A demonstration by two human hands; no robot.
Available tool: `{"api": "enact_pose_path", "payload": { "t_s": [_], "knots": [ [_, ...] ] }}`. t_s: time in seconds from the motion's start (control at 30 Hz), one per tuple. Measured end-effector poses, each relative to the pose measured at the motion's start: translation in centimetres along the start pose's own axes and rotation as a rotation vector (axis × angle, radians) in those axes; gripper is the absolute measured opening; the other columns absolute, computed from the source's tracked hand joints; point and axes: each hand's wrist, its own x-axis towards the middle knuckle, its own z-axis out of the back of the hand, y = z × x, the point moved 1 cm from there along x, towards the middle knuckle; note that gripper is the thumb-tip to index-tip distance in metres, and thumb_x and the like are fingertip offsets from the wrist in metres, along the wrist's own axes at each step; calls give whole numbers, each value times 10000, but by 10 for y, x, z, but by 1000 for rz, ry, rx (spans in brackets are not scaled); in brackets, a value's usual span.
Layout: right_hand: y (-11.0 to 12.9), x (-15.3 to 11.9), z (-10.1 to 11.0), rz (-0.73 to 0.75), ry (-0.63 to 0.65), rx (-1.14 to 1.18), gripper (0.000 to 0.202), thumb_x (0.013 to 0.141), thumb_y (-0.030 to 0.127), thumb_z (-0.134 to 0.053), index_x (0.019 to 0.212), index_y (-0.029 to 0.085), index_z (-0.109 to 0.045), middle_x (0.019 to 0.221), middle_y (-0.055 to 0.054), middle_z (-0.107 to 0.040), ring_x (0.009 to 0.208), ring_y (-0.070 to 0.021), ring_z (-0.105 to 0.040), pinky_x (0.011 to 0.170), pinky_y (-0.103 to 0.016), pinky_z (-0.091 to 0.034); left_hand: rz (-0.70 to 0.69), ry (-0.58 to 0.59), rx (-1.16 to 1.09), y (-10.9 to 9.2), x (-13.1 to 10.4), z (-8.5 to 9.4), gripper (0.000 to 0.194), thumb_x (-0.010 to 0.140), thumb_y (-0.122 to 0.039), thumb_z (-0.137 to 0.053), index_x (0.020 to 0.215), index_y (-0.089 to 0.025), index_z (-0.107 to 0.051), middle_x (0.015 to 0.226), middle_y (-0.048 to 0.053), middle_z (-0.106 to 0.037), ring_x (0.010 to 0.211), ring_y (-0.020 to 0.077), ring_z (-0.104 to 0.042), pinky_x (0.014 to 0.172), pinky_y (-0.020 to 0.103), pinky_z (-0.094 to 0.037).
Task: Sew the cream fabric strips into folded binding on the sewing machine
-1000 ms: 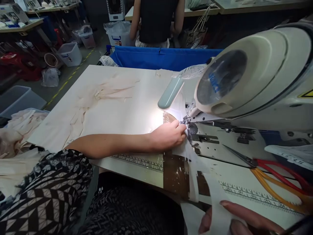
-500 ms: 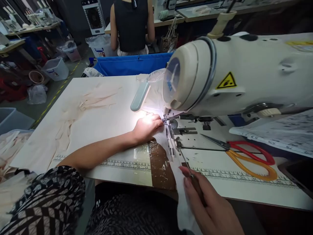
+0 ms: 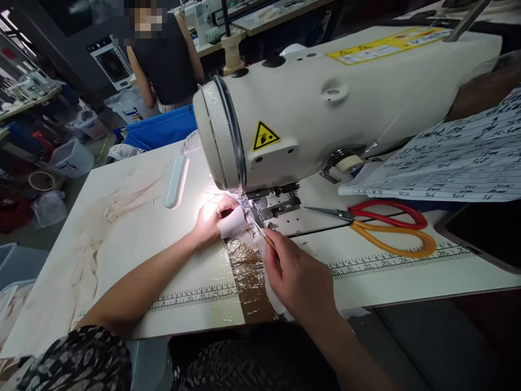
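Observation:
Under the lit needle area of the white sewing machine (image 3: 293, 103) lies a strip of pale fabric (image 3: 234, 221). My left hand (image 3: 207, 221) pinches this fabric just left of the presser foot, fingers curled and closed. My right hand (image 3: 299, 274) is closed around the brown handle of an awl (image 3: 256, 224), its thin metal shaft pointing up and left onto the fabric beside the foot. The fabric's lower part passes beneath my right hand to the table's front edge. What the tip touches is too small to tell.
Scissors (image 3: 386, 231) with red and orange handles lie to the right, blades toward the machine. Close by are a dark phone-like device (image 3: 480, 233) and a printed sheet (image 3: 443, 157). Thin fabric pieces (image 3: 87, 260) and a pale blue-grey bar (image 3: 176, 182) lie left. Another person (image 3: 166, 60) is beyond.
My view has shifted right. My right hand has moved up toward the presser foot, bringing the awl's tip onto the fabric. My left hand now lifts a fabric edge beside the foot.

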Motion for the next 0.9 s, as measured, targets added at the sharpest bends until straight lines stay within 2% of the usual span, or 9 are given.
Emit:
{"api": "enact_pose_path", "payload": {
  "t_s": [0.23, 0.5, 0.63, 0.8, 0.9],
  "knots": [
    [-2, 1, 0, 2, 9, 7, 260, 1003, 173, -447, 1101, 131, -684, 900, -23, -786, 613, -122, -681, 519, -259, -415, -9, 1, 42, -4, 0, 0, 180, 853, -348, -604, 959, -211, -655, 1006, 79, -679, 958, 277, -652, 798, 440, -588],
    [-2, 1, -1, -16, 120, -29, 322, 1008, 204, -429, 1145, 175, -719, 895, -28, -780, 621, -114, -658, 507, -234, -439, -49, 20, 193, -11, 0, 0, 170, 860, -315, -534, 960, -200, -609, 1022, 84, -692, 981, 252, -662, 829, 411, -592],
    [-3, 0, -2, -3, 108, -22, 312, 1008, 190, -446, 1151, 161, -722, 896, -37, -773, 629, -120, -656, 507, -244, -436, -43, 23, 268, -17, 1, 1, 148, 877, -323, -533, 961, -219, -595, 1018, 73, -697, 968, 228, -663, 837, 388, -596],
    [-2, 1, -2, 39, 84, -31, 294, 1007, 163, -464, 1176, 122, -702, 872, -46, -762, 630, -130, -659, 522, -257, -434, -54, 34, 432, -36, 5, 2, 177, 948, -380, -516, 939, -225, -602, 936, 67, -686, 874, 212, -657, 783, 379, -581],
    [-1, 1, -2, 54, 79, -47, 303, 1016, 167, -438, 1173, 128, -694, 863, -30, -766, 621, -125, -658, 515, -255, -430, -63, 17, 519, -38, 4, 2, 205, 967, -400, -498, 933, -227, -603, 887, 66, -676, 845, 218, -646, 746, 385, -570]
  ]
}}
